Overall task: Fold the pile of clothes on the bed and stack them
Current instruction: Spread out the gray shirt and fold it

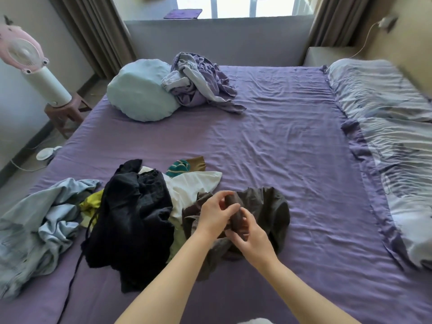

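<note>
1. In the lower middle of the frame, both hands grasp one small dark roll: left hand pinching its upper end, right hand curled round the lower.
2. Its long axis runs top to bottom, over the brown garment.
3. The unfolded pile lies left, nearer the left hand.

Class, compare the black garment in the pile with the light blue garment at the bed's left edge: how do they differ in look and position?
The black garment is very dark, while the light blue garment is pale. The black one lies on top of other clothes in the middle of the pile; the light blue one sprawls at the pile's left end, by the bed's edge. Both are crumpled, unfolded and untouched by either hand.
</note>
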The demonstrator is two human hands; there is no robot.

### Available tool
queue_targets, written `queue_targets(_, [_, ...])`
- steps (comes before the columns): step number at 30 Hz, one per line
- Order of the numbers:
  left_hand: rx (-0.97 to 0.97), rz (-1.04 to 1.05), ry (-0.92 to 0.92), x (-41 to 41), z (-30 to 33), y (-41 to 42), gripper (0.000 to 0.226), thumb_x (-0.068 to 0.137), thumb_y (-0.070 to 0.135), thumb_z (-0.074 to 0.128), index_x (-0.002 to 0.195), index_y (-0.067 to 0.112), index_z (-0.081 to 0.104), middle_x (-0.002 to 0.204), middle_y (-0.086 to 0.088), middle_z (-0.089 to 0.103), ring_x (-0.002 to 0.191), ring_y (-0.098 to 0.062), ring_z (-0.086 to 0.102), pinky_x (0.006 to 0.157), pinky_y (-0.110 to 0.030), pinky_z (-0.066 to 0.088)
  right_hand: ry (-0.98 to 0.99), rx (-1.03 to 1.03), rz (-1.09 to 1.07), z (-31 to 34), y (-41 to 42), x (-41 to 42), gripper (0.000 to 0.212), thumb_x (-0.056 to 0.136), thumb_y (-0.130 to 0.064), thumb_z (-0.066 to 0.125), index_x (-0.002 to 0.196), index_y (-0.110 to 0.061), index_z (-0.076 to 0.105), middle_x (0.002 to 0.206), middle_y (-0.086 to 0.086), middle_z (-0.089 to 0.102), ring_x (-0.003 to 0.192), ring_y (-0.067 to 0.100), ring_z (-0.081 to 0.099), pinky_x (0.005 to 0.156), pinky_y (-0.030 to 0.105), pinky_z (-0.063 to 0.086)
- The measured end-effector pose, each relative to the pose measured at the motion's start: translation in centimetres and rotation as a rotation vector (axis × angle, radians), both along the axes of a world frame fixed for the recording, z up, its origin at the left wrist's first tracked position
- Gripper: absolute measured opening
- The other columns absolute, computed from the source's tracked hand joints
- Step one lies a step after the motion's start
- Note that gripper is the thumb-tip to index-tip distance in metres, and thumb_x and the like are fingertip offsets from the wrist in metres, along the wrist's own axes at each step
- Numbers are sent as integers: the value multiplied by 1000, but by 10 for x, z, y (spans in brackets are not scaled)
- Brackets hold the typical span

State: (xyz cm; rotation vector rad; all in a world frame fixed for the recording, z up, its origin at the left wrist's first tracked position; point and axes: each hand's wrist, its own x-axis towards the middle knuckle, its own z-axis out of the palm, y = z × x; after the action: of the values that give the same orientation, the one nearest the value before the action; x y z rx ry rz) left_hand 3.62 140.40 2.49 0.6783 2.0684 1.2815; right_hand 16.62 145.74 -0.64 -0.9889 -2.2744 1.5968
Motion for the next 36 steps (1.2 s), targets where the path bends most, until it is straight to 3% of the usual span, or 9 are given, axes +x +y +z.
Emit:
queue_targets(3, [61, -7, -2, 14, 33, 6, 26, 82, 19, 74, 102, 31, 61, 94, 2, 63, 93, -17, 65, 77, -40, 59, 52, 67, -62, 26, 9, 12, 52, 86, -22, 67, 132, -27, 43, 98, -17, 64, 87, -2, 65, 83, 26, 54])
queue_targets(6, [107, -53, 39, 23, 71, 8, 32, 85, 19, 71, 114, 24, 59, 105, -12, 65, 94, -23, 67, 75, -43, 60, 104, 132, -82, 59, 23, 25, 37, 86, -16, 65, 119, -27, 51, 88, -21, 62, 83, -14, 60, 78, 15, 51])
queue_targets(9, [88, -106, 280, 27, 107, 7, 43, 85, 28, 71, 124, 15, 57, 104, -11, 65, 93, -25, 65, 84, -41, 56, 173, 245, -43, 101, 40, 36, 34, 86, -11, 63, 118, -22, 62, 85, -25, 59, 77, -17, 56, 69, 1, 39])
queue_targets(13, [109, -133, 569, 33, 154, 4, 49, 75, 32, 80, 115, 10, 60, 110, -4, 52, 105, -18, 51, 90, -26, 44, 213, 268, 33, 162, 65, 49, 32, 86, -5, 63, 115, -19, 63, 92, -3, 58, 70, 2, 57, 65, 6, 42])
queue_targets(18, [212, -197, 526, 54, 204, 5, 54, 71, 14, 82, 116, 17, 53, 107, 3, 58, 102, -12, 55, 89, -18, 39, 329, 212, 46, 228, 84, 69, 22, 82, -2, 69, 81, -23, 60, 71, -11, 62, 57, 1, 55, 57, 17, 45])
queue_targets(23, [243, -170, 700, 82, 231, 8, 29, 75, 9, 76, 103, 11, 69, 101, -5, 68, 96, -21, 61, 90, -30, 44, 425, 157, 26, 246, 87, 103, 21, 82, -10, 71, 91, -28, 66, 86, -11, 69, 71, -6, 62, 64, 10, 47])
queue_targets(26, [273, -133, 662, 89, 240, 5, 24, 76, 7, 76, 99, 8, 70, 97, -7, 69, 92, -20, 61, 87, -26, 44, 340, 48, 151, 235, 95, 131, 36, 79, -13, 75, 108, -28, 60, 97, -6, 69, 82, 2, 67, 71, 14, 50])
queue_targets(31, [204, -169, 706, 101, 240, 0, 20, 76, 12, 77, 95, 13, 70, 86, 7, 65, 85, -12, 59, 74, -8, 38, 110, 231, 248, 216, 104, 166, 47, 80, -16, 75, 110, -42, 50, 99, -7, 65, 91, 11, 65, 78, 20, 51])
queue_targets(36, [34, -165, 720, 104, 229, -15, 23, 77, 22, 77, 98, 15, 68, 95, 0, 68, 93, -20, 61, 86, -34, 47, 64, 457, 182, 224, 115, 170, 13, 86, -17, 68, 95, -24, 62, 82, -9, 64, 72, 7, 57, 56, 5, 38])
